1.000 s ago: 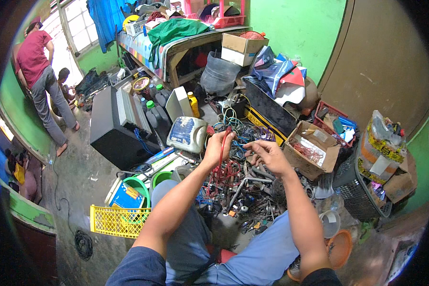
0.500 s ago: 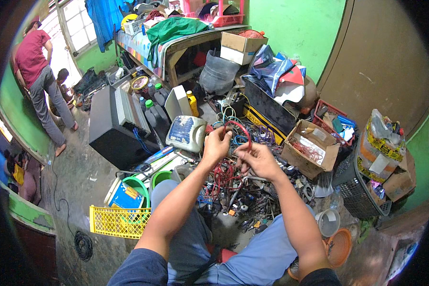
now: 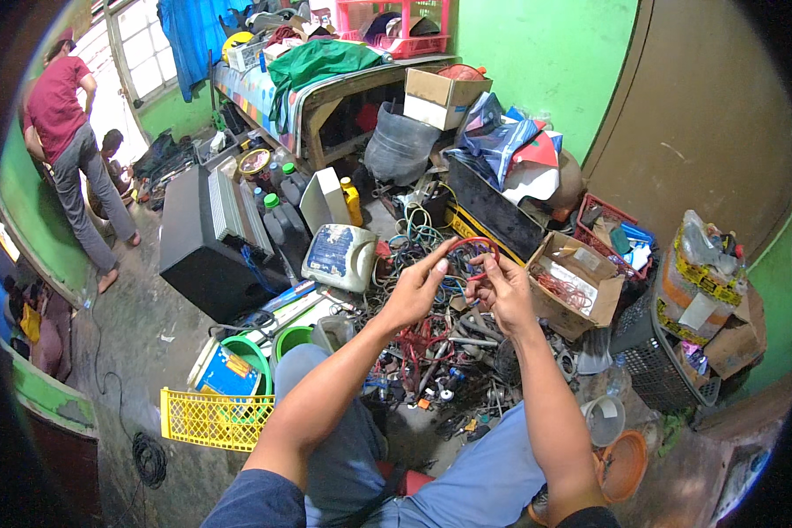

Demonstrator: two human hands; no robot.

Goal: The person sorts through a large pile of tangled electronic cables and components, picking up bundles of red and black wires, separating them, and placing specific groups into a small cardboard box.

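Note:
A red cable (image 3: 477, 241) curves in a loop between my two hands, above the pile. My left hand (image 3: 420, 289) pinches one part of it with closed fingers. My right hand (image 3: 507, 295) grips another part between thumb and fingers, close beside the left. Under both hands spreads a heap of tangled wires and small parts (image 3: 453, 339), with red, blue and black strands in it. To the right of my right hand stands an open cardboard box (image 3: 581, 324) with reddish wire inside.
Left of the heap are a white jerrycan (image 3: 341, 257), a large black cabinet (image 3: 204, 242), green tubs (image 3: 295, 338) and a yellow crate (image 3: 216, 417). A black basket (image 3: 656, 356) and an orange pot (image 3: 625, 465) stand right. A person in red (image 3: 60, 101) stands far left.
Both hands have moved right with the red cable, and its loop is now smaller and flatter. My right hand has turned more upright. The view has shifted slightly.

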